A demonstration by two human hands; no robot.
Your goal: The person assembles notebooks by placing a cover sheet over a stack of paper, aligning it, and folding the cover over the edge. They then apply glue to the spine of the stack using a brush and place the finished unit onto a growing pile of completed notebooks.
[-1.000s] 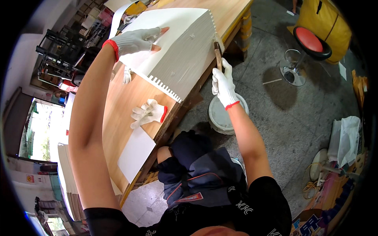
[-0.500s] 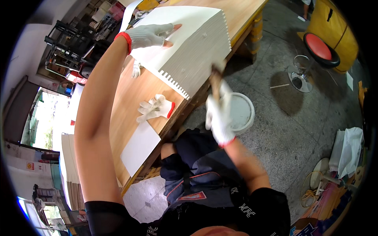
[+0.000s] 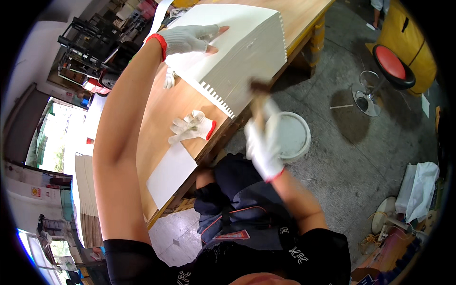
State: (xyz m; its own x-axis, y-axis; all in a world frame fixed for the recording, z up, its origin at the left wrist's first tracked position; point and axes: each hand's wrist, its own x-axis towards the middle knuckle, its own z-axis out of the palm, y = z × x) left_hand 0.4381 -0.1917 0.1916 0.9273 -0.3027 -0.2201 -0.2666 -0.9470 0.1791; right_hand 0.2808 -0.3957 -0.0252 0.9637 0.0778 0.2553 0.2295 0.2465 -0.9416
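Observation:
A tall stack of white paper sheets (image 3: 247,59) lies on the wooden table, its grey edge facing the floor side and comb-like tabs at its ends. My left hand (image 3: 192,39), in a grey-white glove with red cuff and bare fingertips, rests on top with fingers spread. My right hand (image 3: 263,152), gloved in white, is closed round the wooden handle of a brush (image 3: 259,95). The brush's dark head is blurred by motion and near the stack's side; contact cannot be made out. Beside my right hand stands a round white bucket (image 3: 292,137) with pale contents.
A spare white glove (image 3: 194,127) and a white sheet (image 3: 172,173) lie on the wooden table (image 3: 159,111). Another glove (image 3: 169,78) is by the stack. On the floor stands a red-and-black stool (image 3: 392,64), with a white bag (image 3: 420,187) at the right. Another person (image 3: 378,9) shows far off.
The brush in my right hand has shifted slightly left. My left hand stays on the stack. The whole view has swung a little.

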